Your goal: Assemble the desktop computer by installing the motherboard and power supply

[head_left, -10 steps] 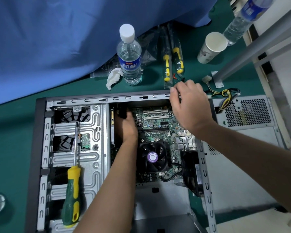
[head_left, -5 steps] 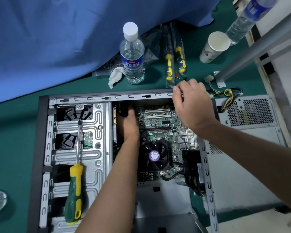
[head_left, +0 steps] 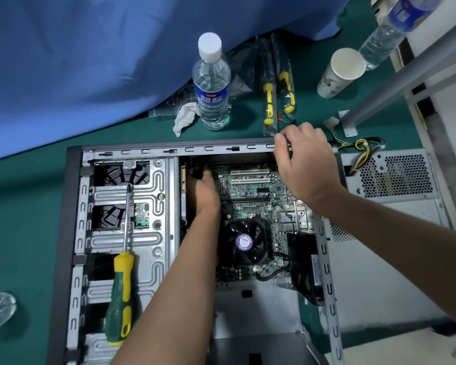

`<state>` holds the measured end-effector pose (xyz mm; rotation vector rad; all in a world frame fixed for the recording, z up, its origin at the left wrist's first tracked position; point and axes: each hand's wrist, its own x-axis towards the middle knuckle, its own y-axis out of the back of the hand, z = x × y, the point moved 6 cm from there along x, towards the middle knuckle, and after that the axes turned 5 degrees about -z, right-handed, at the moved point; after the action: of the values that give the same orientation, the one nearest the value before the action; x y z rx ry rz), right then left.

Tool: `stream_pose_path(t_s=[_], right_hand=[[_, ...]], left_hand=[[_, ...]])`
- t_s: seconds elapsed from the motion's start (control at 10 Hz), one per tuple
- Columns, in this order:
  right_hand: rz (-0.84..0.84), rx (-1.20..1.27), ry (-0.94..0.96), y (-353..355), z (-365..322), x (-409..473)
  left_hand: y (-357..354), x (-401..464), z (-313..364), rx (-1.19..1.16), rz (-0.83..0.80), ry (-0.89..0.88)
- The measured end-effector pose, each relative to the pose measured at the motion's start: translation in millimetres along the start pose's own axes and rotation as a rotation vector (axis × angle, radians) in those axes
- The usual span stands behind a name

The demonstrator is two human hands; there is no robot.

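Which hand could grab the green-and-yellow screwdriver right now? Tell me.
Probably the left hand, once it leaves the case. The screwdriver lies uncovered on the drive cage, beside the left forearm. The right hand is at the case's far rim.

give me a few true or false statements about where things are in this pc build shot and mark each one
1. The green and yellow screwdriver lies on the metal drive cage. True.
2. The power supply is already mounted inside the case. False: it lies outside, right of the case.
3. The left hand reaches inside the case beside the motherboard. True.
4. The paper cup lies tipped over. False: it stands upright.
5. The right hand holds the screwdriver. False: it is at the case's far rim.
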<state>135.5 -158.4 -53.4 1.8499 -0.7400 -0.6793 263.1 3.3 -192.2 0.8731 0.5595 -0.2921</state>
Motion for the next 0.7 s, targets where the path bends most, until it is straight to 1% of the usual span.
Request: stream_pose_path(t_s=[0.1,0.2,0.3,0.4,0.5,0.6,0.7], right_hand=[[0.005,0.004,-0.004,1.1,0.9,-0.8],[-0.003,-0.002,-0.001,0.9,0.2,-0.9],[-0.001,-0.002,-0.003,0.4,0.0,-1.0],[0.006,-0.003,-0.007,-0.1,1.4,-0.6],[0.008,0.009,-0.007,-0.9,1.6,-0.1],[0.007,0.015,-0.007,-1.2,1.9,0.4],[0.002,0.013,-0.011,-1.6,2.1,0.6]], left_hand=[[-4.2,-19.0,7.6,-0.57,-0.212,0.297],[-11.7,-16.3,5.8,-0.522,-0.271,0.204],[-10.5,-7.5,-1.7,-0.499,-0.19,0.179],[-16.2,-3.6,-3.8,-0.414,-0.227,0.168],[-9.0,-8.2,-10.6,-0.507,-0.113,0.179],[-11.0,-7.6,-9.2,-0.592,-0.141,0.135],[4.6,-10.8,-5.8,-0.636,-0.018,0.076]])
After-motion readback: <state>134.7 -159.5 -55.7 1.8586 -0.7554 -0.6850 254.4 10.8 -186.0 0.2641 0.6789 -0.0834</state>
